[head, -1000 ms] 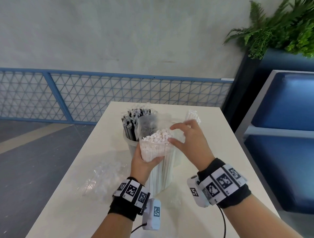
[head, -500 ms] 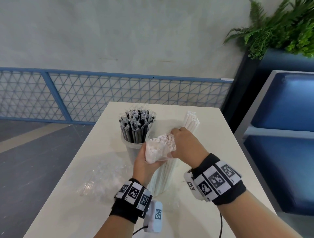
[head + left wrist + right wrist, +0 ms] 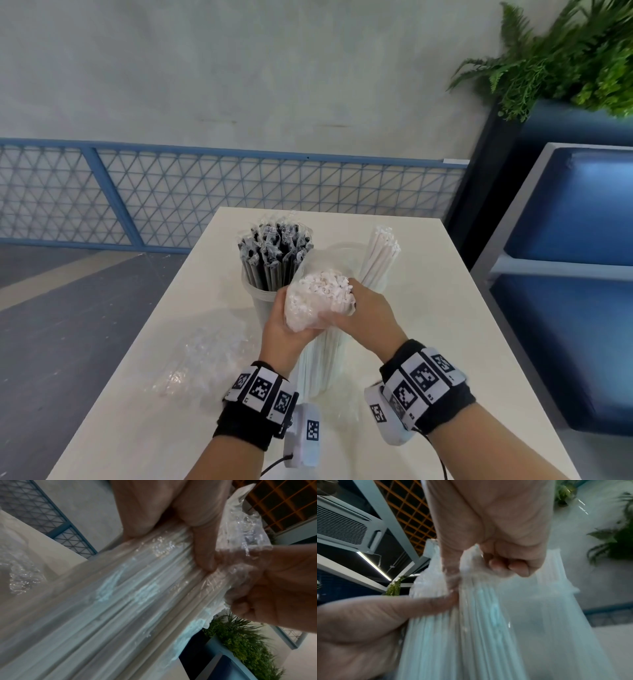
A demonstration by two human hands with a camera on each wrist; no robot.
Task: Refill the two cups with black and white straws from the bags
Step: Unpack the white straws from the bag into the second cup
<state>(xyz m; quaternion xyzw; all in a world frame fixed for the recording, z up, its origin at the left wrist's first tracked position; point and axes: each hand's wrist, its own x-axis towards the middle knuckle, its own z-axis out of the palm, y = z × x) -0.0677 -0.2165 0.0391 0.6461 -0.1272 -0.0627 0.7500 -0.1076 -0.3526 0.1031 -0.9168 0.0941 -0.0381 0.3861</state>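
Observation:
A clear bag of white straws (image 3: pixel 318 356) stands upright on the table, the straw tops (image 3: pixel 322 291) poking out. My left hand (image 3: pixel 291 325) grips the bundle near its top, the thumb (image 3: pixel 204 555) pressed on the plastic. My right hand (image 3: pixel 346 308) pinches the bag's loose plastic (image 3: pixel 471 561) at the top right. Behind, a clear cup (image 3: pixel 260 305) is packed with black straws (image 3: pixel 274 253). A second clear cup (image 3: pixel 346 247) holds a few white straws (image 3: pixel 380 260) and is partly hidden by my hands.
A crumpled empty clear bag (image 3: pixel 205 356) lies on the white table (image 3: pixel 428 335) to the left of my left wrist. A blue mesh fence (image 3: pixel 171 192) runs behind the table. A blue bench (image 3: pixel 568 308) and a plant (image 3: pixel 561 61) are on the right.
My right hand has closed on the bag's upright open flap and pulled it down. The white straw tops now show above the plastic and the black straws behind are uncovered.

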